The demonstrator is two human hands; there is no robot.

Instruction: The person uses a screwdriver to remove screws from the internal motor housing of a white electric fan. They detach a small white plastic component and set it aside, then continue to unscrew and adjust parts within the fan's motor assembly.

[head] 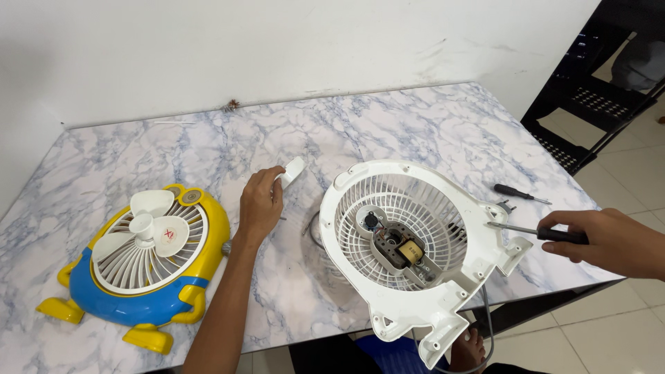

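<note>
The left hand has its fingers closed on a small white piece. The right hand has its fingers wrapped tight around a screwdriver, whose tip touches the white fan shell on the desk.

White wall, marble table, tiled floor

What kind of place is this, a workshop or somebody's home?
Probably a room in a home used for small repairs, not a fitted workshop. A marble-patterned table stands against a plain white wall on a tiled floor, with an opened white fan housing and a spare screwdriver on it.
</note>
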